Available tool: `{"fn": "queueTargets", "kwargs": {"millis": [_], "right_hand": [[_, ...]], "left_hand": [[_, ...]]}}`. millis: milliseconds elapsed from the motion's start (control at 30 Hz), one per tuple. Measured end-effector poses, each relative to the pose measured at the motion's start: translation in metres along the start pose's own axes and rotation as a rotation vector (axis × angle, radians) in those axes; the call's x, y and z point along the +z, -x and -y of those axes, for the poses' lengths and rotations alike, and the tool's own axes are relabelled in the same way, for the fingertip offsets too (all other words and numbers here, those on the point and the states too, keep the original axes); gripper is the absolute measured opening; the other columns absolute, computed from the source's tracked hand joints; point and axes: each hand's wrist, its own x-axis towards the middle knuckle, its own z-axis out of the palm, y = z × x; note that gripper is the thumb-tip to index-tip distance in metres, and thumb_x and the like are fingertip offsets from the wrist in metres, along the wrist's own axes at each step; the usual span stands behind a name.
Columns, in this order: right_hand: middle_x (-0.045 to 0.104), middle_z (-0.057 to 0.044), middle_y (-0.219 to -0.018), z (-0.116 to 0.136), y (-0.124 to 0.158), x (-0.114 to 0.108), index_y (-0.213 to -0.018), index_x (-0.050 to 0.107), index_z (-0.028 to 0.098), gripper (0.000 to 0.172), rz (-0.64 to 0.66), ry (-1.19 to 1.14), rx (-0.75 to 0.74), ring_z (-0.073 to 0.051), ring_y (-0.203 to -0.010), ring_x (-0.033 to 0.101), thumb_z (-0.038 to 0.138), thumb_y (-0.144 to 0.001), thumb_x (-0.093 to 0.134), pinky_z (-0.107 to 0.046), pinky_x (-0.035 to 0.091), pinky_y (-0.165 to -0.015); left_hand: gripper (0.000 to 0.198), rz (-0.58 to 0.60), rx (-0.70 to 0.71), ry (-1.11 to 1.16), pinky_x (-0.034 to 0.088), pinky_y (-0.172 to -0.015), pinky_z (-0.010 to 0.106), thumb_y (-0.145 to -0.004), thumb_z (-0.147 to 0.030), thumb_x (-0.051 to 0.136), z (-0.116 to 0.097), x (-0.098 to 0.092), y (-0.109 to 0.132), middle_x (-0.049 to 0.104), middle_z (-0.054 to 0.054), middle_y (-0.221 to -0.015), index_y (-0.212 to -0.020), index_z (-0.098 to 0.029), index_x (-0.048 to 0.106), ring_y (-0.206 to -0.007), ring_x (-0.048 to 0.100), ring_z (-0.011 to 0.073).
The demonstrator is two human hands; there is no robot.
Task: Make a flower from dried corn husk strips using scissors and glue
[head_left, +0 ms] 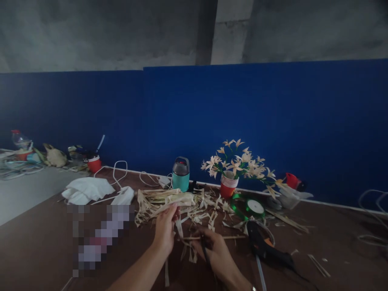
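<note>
My left hand (165,228) is closed, pinching a pale dried-leaf strip (179,229) that hangs down from its fingertips. My right hand (216,252) is closed around a thin dark tool (205,254), perhaps scissors, held close under the strip. Both hands hover over the brown table (42,246), just in front of a heap of dried leaf strips (169,201). Cut scraps (191,254) lie between the hands.
A black glue gun (266,248) lies right of my right hand, with a green ribbon roll (254,207) behind it. A red cup of paper flowers (228,184), a teal container (181,174), white cloths (87,189) and cables sit along the blue wall.
</note>
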Motion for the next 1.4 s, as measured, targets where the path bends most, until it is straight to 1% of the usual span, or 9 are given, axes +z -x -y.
{"fn": "queueTargets", "kwargs": {"millis": [133,267,367,467,600,833,1133,1267,1400], "right_hand": [[0.06,0.001,-0.059,-0.002,0.003,0.005,-0.074,0.067,0.014,0.022,0.078,-0.024,0.081,-0.011,-0.052,0.05,0.03,-0.061,0.073,-0.019,0.036,-0.047],[0.052,0.005,-0.05,0.001,0.003,0.006,-0.077,0.063,0.014,0.035,0.101,-0.111,0.201,-0.007,-0.039,0.041,0.042,-0.058,0.073,-0.018,0.032,-0.038],[0.05,0.006,-0.048,0.003,0.002,0.008,-0.077,0.06,0.015,0.043,0.096,-0.171,0.216,-0.006,-0.037,0.041,0.051,-0.055,0.072,-0.017,0.032,-0.036],[0.052,0.005,-0.05,0.005,0.002,0.009,-0.077,0.059,0.015,0.048,0.085,-0.208,0.2,-0.007,-0.039,0.044,0.055,-0.053,0.072,-0.018,0.035,-0.037],[0.052,0.005,-0.049,0.009,0.001,0.01,-0.075,0.056,0.015,0.051,0.06,-0.23,0.191,-0.008,-0.04,0.045,0.057,-0.051,0.072,-0.019,0.037,-0.038],[0.05,0.006,-0.044,0.008,0.001,0.011,-0.072,0.052,0.017,0.045,0.042,-0.229,0.123,-0.007,-0.037,0.042,0.055,-0.057,0.07,-0.017,0.035,-0.036],[0.045,0.007,-0.043,0.002,-0.002,0.015,-0.069,0.053,0.016,0.038,-0.016,-0.158,0.122,-0.005,-0.033,0.036,0.05,-0.062,0.069,-0.015,0.027,-0.029],[0.045,0.008,-0.041,0.004,-0.003,0.015,-0.066,0.052,0.016,0.039,-0.03,-0.157,0.144,-0.005,-0.032,0.037,0.05,-0.059,0.07,-0.016,0.027,-0.029],[0.048,0.007,-0.04,0.004,-0.002,0.011,-0.07,0.053,0.016,0.04,0.01,-0.162,0.156,-0.006,-0.032,0.04,0.051,-0.06,0.069,-0.016,0.03,-0.03]], "left_hand": [[0.029,-0.006,0.044,-0.007,0.044,-0.06,0.021,-0.054,-0.036,0.077,0.002,-0.002,-0.003,0.066,0.001,-0.065,-0.07,-0.013,0.067,-0.063,0.06,0.0116],[0.029,0.008,0.075,-0.014,0.044,-0.061,0.023,-0.052,-0.034,0.078,0.004,-0.002,-0.004,0.065,0.001,-0.062,-0.068,-0.013,0.066,-0.061,0.059,0.0127],[0.028,0.046,0.058,-0.032,0.045,-0.062,0.025,-0.052,-0.034,0.078,0.005,0.0,0.0,0.065,0.002,-0.062,-0.065,-0.013,0.066,-0.063,0.06,0.0147],[0.027,0.104,-0.006,-0.047,0.046,-0.063,0.025,-0.054,-0.033,0.077,0.007,0.003,0.01,0.066,0.002,-0.064,-0.067,-0.012,0.067,-0.063,0.061,0.015],[0.025,0.138,-0.149,-0.075,0.045,-0.054,0.025,-0.056,-0.034,0.076,0.009,0.007,0.027,0.066,0.001,-0.058,-0.066,-0.013,0.067,-0.052,0.059,0.0139],[0.033,0.204,-0.354,-0.137,0.046,-0.048,0.032,-0.058,-0.045,0.073,0.009,0.009,0.039,0.065,0.004,-0.053,-0.071,-0.015,0.068,-0.047,0.061,0.0211],[0.033,0.148,-0.235,-0.137,0.047,-0.057,0.03,-0.054,-0.041,0.076,0.01,0.008,0.033,0.068,0.004,-0.06,-0.068,-0.012,0.069,-0.057,0.062,0.0193],[0.026,0.183,-0.192,-0.115,0.045,-0.056,0.026,-0.057,-0.036,0.074,0.009,0.009,0.032,0.066,0.002,-0.059,-0.065,-0.012,0.067,-0.053,0.059,0.0155],[0.02,0.127,-0.161,-0.083,0.042,-0.053,0.023,-0.055,-0.03,0.075,0.005,0.01,0.026,0.063,-0.001,-0.055,-0.063,-0.014,0.064,-0.051,0.057,0.0132]]}}
